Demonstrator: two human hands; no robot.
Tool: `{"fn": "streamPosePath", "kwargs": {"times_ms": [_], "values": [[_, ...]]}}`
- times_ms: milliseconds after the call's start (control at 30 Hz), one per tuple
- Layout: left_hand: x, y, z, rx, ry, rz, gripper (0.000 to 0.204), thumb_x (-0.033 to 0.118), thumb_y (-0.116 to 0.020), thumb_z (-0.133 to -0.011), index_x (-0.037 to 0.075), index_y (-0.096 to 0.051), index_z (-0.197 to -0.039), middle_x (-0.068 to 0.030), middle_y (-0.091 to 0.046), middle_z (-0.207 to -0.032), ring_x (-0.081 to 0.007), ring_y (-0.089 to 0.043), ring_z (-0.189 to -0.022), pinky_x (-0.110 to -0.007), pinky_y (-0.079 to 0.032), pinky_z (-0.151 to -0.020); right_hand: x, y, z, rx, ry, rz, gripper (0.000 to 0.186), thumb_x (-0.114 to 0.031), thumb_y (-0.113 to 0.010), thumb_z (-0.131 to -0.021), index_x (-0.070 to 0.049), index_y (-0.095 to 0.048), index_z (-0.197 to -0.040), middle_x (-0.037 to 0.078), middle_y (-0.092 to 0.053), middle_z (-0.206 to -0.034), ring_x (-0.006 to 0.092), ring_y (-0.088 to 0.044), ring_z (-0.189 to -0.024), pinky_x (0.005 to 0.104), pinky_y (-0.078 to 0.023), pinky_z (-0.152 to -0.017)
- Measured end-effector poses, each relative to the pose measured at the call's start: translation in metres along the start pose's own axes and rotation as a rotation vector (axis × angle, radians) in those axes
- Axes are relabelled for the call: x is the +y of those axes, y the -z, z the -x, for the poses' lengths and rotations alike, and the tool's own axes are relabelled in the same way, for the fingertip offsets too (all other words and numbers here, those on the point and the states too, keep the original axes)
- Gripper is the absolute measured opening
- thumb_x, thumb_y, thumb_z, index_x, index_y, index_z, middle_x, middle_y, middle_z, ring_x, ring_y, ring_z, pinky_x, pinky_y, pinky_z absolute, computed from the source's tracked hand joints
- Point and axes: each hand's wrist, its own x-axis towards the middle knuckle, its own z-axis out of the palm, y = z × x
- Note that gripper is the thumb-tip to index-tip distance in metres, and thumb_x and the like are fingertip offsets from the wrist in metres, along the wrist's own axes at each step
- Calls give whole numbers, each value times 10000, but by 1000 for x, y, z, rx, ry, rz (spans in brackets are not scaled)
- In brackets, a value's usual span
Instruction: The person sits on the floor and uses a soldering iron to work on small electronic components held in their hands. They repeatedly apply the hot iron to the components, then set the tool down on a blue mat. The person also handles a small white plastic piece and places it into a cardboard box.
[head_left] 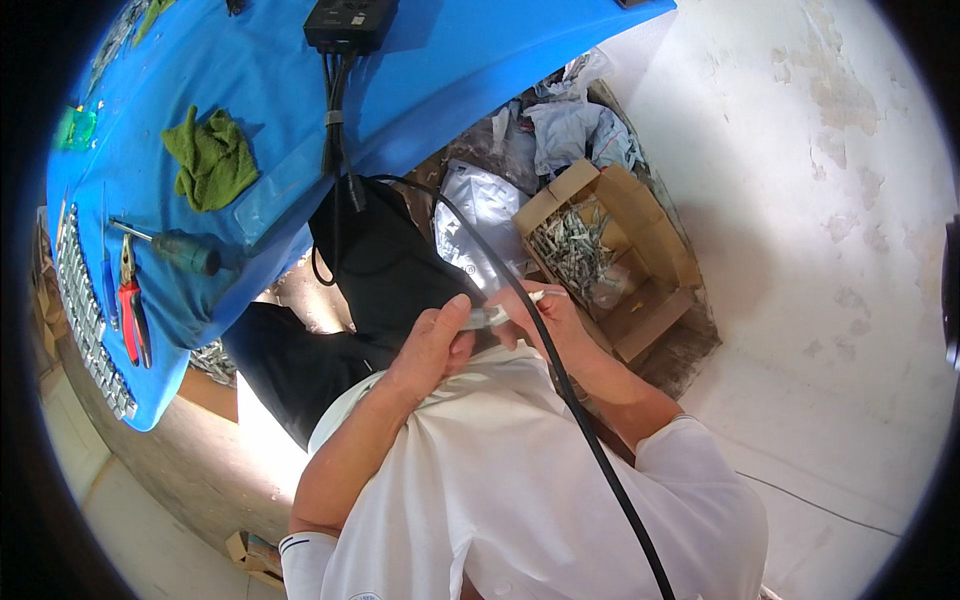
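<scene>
My two hands are close together in front of my white shirt, above my lap. My left hand [435, 342] is closed, its thumb and fingers pinching a small grey-white metallic piece [482, 318]. My right hand [572, 332] meets it from the other side, with its fingers closed round a slim white pen-like stick [545, 295]. The stick's thin end sticks out past the fingers, pointing right. A black cable [560, 375] runs across in front of my right hand and hides part of it. The piece's exact kind is too small to make out.
A blue-covered table [450, 60] bears a black power box [350, 22], a green cloth [210, 158], a screwdriver [185, 250], red-handled pliers [132, 310] and a row of metal pieces [85, 310]. On the right stands an open cardboard box [650, 220] of small metal parts, beside plastic bags [570, 130].
</scene>
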Motion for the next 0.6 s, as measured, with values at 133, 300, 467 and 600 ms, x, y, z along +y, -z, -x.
{"fn": "streamPosePath", "kwargs": {"times_ms": [133, 300, 467, 600], "values": [[2, 4, 1, 15, -2, 22, 585, 567, -416, -921, 136, -322, -537, 47, -292, -481, -59, -233, -435, -240, -167, -411, 2, -11, 2, 58, 113, 33, 304, -290, -550, -948, 3, -593, -1018, 53, -615, -769, 84, -564, -610, 217, -459, -537], [-2, 8, -2, 2, -125, 38, 569, 539, -430, -928, 121, -362, -547, 45, -317, -491, -51, -244, -428, -234, -170, -406, 9, -16, -1, 29, 255, 64, 312, -301, -551, -946, 0, -589, -1020, 42, -614, -804, 71, -581, -646, 201, -470, -551], [-6, 7, -3, 37, -211, -39, 542, 499, -452, -934, 107, -403, -563, 42, -332, -503, -51, -262, -430, -239, -179, -410, -4, -31, 7, 175, 69, 130, 271, -277, -561, -940, -8, -589, -953, 29, -590, -719, 65, -552, -573, 185, -434, -488], [-4, 6, -1, 166, -251, -42, 538, 490, -448, -939, 105, -421, -564, 38, -340, -496, -53, -277, -428, -239, -187, -409, -10, -43, 8, 193, 0, 61, 248, -252, -562, -936, -14, -569, -866, 17, -548, -641, 58, -514, -518, 186, -390, -442]]}}
